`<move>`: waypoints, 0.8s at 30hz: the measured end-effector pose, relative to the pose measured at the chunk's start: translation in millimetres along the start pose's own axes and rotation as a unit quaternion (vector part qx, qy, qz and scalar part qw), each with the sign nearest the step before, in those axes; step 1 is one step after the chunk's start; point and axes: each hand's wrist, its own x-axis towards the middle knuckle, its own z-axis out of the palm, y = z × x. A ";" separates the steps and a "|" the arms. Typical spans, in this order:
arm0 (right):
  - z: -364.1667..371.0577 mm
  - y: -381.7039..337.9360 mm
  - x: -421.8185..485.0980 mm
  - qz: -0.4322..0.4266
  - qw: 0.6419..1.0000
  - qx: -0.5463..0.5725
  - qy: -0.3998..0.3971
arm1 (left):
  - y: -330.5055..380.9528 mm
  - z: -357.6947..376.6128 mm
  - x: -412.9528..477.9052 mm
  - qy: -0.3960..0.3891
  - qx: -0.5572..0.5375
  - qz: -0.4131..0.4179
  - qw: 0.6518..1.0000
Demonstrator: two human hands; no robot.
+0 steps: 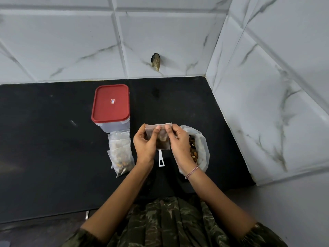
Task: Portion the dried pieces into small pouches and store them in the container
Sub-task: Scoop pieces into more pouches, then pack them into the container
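Both hands pinched a small pouch [161, 139] near its top edge. The left hand [144, 145] and right hand [179, 145] each had curled fingers behind it and a thumb pressed on its front. The pouch was clear and thin, upright, with brown dried pieces [161, 145] settled in its lower half. Just left of the left fingers lay filled pouches [121, 152], and beyond them stood the container [114, 126], its red lid [110, 104] on. Just right of the right fingers sat an open large bag [202, 139] of mixed pieces. Below the fingers a white handle [161, 160] lay on the black counter [53, 139].
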 end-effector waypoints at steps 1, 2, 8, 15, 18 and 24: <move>1.8 -1.8 -0.5 -0.014 1.000 -0.008 0.016 | -0.7 0.4 -1.2 0.000 0.005 0.005 1.000; 4.1 -3.4 -1.4 -0.028 0.999 -0.015 0.034 | -1.5 1.3 -2.3 0.004 0.012 0.011 1.000; 20.8 -6.6 -2.0 -0.062 0.991 -0.073 0.094 | -5.0 12.5 -4.7 0.081 0.091 0.033 0.992; 38.1 0.5 -11.3 -0.048 0.992 -0.070 0.094 | -9.5 5.1 -1.4 0.110 0.175 0.073 0.976; 42.8 5.3 -17.8 -0.043 0.993 -0.089 0.059 | -13.6 -6.2 0.5 0.116 0.174 0.061 0.976; 64.2 18.9 -32.2 -0.006 0.989 -0.149 -0.026 | -31.3 -37.0 -8.8 0.145 0.203 0.026 0.968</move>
